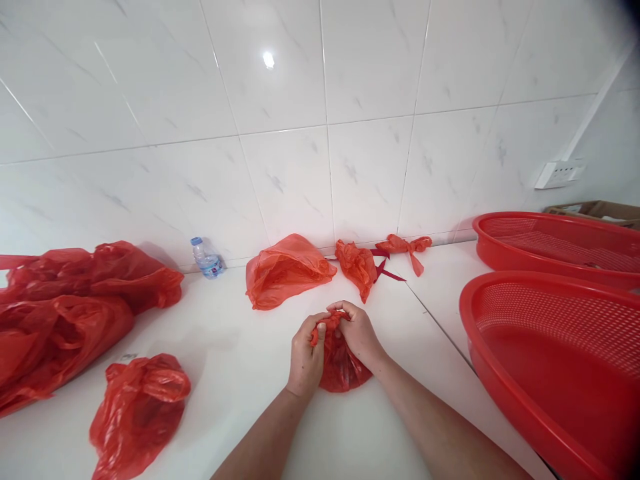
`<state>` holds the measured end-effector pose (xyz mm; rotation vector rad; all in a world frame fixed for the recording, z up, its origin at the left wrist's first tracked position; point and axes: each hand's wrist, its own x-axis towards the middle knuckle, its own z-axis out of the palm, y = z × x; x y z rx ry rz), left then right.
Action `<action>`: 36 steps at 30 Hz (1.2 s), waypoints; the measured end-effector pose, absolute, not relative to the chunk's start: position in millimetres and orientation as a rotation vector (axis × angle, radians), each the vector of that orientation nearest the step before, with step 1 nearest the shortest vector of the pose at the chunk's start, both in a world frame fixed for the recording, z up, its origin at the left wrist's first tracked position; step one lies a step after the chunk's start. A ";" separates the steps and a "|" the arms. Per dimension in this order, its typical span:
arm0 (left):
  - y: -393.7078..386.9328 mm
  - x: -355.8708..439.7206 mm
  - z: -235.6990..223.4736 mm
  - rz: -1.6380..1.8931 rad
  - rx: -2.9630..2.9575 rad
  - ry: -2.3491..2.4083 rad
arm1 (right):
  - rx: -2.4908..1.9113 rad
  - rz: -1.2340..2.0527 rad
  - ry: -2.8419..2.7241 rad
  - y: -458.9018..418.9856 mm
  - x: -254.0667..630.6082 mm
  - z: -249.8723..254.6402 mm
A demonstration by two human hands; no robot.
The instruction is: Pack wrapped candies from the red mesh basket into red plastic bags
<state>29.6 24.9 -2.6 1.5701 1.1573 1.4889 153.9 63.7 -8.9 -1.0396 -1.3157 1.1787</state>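
Note:
A red plastic bag (345, 373) rests on the white table in front of me, its lower part rounded and its neck bunched up. Its contents do not show clearly through the film. My left hand (309, 353) is closed on the left side of the gathered neck, thumb on top. From the right, my right hand (361, 337) grips the same neck, its fingers curled over the top and partly hidden. Just beyond my hands lie a flattened, open-mouthed red bag (290, 273) and a crumpled red bag (357, 263).
Larger red bags (75, 313) fill the left side, with a smaller red bag (140, 413) nearer me. A small water bottle (207, 259) leans near the tiled wall. A knotted red bag (404, 244) lies by the wall. Two red plastic baskets (467, 313) stand at right.

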 end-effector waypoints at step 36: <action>45.9 -2.4 -12.6 1.756 1.779 1.329 | -0.736 1.432 -0.862 88.9 190.2 -11.0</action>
